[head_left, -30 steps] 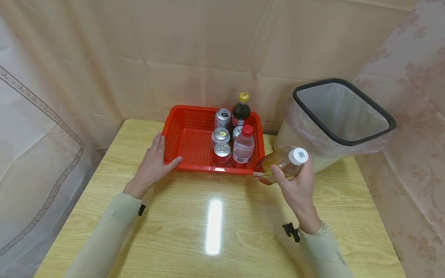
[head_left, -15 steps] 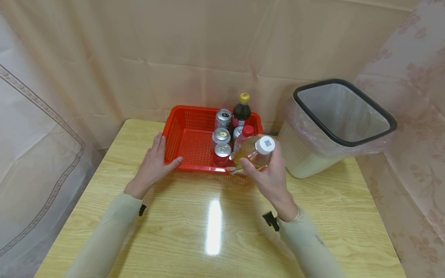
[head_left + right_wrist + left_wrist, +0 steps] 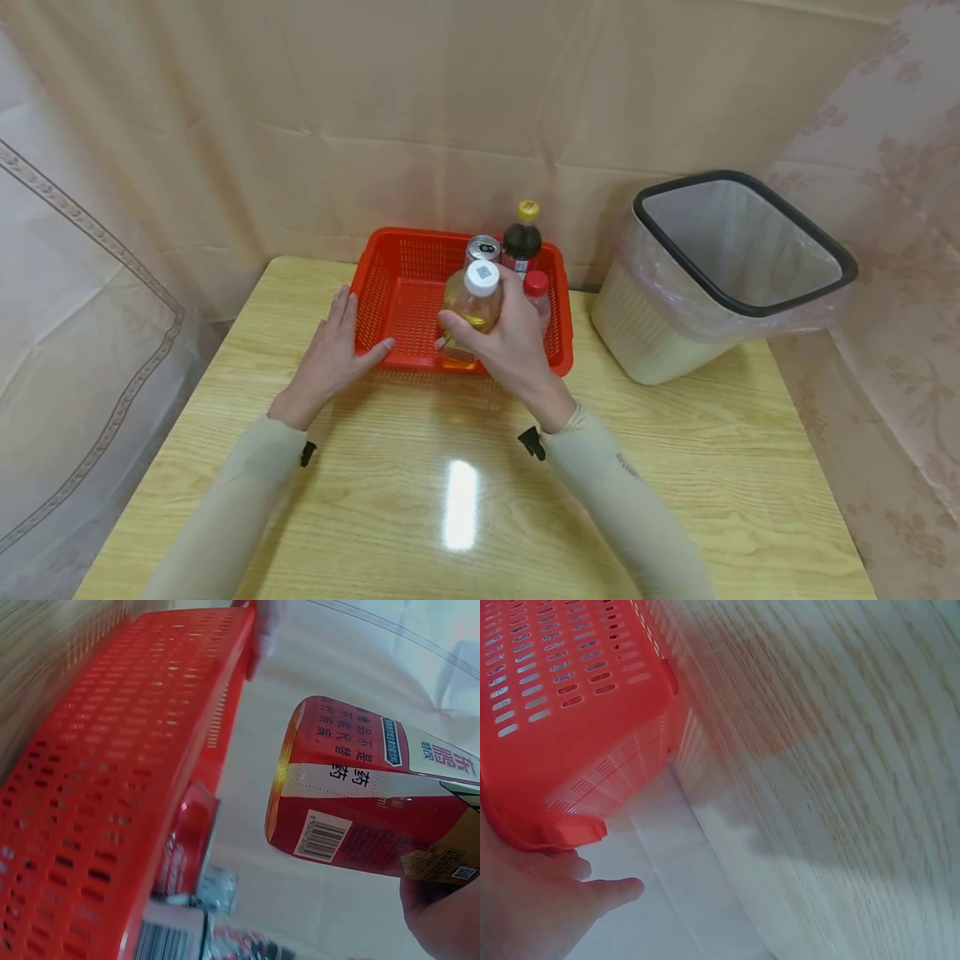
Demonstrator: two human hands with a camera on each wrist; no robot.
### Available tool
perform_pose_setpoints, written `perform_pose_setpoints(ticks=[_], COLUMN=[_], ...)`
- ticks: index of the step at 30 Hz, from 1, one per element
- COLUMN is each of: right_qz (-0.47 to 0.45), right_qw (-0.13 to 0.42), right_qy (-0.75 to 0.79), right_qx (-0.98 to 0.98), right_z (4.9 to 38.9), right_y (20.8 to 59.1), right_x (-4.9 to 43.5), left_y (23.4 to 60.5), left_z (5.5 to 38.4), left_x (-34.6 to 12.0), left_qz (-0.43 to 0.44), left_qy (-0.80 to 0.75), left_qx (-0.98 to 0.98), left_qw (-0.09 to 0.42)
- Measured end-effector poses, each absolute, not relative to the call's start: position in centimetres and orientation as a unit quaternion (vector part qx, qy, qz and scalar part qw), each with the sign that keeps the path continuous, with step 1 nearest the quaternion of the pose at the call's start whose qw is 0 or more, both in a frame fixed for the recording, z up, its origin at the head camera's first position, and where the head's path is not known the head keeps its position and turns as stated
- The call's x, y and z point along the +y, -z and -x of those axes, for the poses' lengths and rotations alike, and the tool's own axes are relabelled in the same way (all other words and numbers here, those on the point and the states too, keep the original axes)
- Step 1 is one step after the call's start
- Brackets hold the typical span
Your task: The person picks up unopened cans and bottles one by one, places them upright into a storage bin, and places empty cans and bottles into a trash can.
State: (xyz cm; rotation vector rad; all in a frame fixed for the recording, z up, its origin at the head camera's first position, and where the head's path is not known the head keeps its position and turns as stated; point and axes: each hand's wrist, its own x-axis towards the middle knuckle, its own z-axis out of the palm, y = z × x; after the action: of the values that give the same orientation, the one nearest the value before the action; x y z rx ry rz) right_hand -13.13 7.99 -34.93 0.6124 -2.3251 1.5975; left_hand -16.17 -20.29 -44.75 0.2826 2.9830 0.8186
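Note:
My right hand (image 3: 516, 342) grips a plastic bottle (image 3: 472, 312) of amber drink with a white cap, held over the red basket (image 3: 408, 308). The right wrist view shows the red and white label of this bottle (image 3: 360, 802), which is tilted and apart from the basket wall. My left hand (image 3: 330, 350) rests against the basket's left end, fingers straight, thumb over the front rim. Standing in the basket are a silver can (image 3: 483, 247), a dark cola bottle (image 3: 521, 242) with a yellow cap, and a red-capped clear bottle (image 3: 537, 296). Other cans are hidden behind my right hand and bottle.
A cream waste bin (image 3: 645, 333) with a black rim and clear liner stands to the right of the basket. Under the basket is a wood-grain table (image 3: 375, 500). A beige curtain (image 3: 420, 108) hangs behind.
My right hand has carried the amber bottle leftward, from beside the basket's right front corner to over its middle. My left hand and the basket have stayed put.

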Motion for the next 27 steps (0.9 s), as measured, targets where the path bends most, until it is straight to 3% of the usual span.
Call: perform_pose_setpoints(ticks=[27], right_qz=[-0.166], right_qw=[0.094], right_qy=[-0.440], right_qx=[-0.877], right_z=[18.6], right_y=[40.1], right_x=[2.9], left_y=[44.7], left_z=[16.3], left_x=[-20.2], left_qz=[-0.087], left_qy=[-0.259], left_qx=[0.962], left_qw=[0.019])
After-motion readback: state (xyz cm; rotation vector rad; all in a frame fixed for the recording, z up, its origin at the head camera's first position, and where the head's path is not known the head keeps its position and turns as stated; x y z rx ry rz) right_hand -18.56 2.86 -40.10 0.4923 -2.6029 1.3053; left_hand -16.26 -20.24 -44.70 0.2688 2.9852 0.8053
